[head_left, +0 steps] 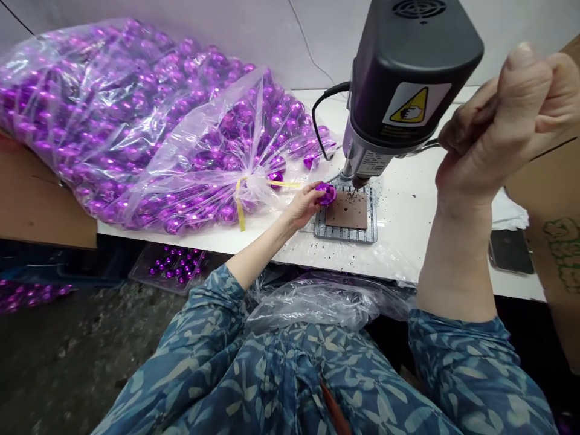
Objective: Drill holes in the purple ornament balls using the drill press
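Between the fingertips of my left hand (306,205) is a shiny purple faceted ball (327,194), held at the left edge of a brown board (347,210). That board lies on the grey metal base (372,234) of a drill press (414,66), with the drill bit (354,193) pointing down over it. My right hand (507,115) is raised at the right of the machine, its fingers curled round the end of a metal lever (423,147). Dark shavings are scattered on the board and around the base.
A big clear bag (136,121) of purple balls, tied with yellow ribbon (240,211), fills the left of the white table (399,254). A phone (512,251) and white cloth (510,210) lie at the right, beside a cardboard box (555,199). Below left is a tray (170,266) of balls.
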`<state>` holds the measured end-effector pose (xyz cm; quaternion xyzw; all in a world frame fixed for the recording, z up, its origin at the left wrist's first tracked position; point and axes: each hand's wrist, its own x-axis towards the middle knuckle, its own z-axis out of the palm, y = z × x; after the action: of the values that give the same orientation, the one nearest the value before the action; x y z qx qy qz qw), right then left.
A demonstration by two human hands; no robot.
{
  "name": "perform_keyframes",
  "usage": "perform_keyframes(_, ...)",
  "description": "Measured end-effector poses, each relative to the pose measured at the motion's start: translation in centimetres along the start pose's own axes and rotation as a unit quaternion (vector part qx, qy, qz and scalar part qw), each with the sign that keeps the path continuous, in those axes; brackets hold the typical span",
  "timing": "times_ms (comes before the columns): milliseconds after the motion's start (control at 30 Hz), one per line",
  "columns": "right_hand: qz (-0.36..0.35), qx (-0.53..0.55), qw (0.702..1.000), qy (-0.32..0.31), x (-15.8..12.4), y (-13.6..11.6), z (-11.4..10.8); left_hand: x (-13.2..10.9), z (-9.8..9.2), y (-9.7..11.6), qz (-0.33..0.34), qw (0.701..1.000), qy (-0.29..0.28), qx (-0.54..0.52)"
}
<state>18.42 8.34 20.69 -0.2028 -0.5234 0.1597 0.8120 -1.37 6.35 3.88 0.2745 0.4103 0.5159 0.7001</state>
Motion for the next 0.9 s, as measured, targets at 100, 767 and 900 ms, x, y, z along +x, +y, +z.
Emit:
perform_keyframes(100, -0.013, -0.001, 1.0, 0.002, 0.0, 0.8, -0.2, 1.0, 0.4, -1.5, 0.037, 0.998, -0.018, 0.047)
perform_keyframes(767, -0.02, 0.038, 0.999, 0.001, -0.2, 1.0, -0.5, 2.6, 0.2, -3.8, 0.216, 0.919, -0.103, 0.314)
perform_keyframes(900, -0.015, 0.042, 0.999, 0.007, -0.4, 0.7, -0.3, 2.2, 0.4, -4.0, 0.215, 0.903, -0.137, 0.347)
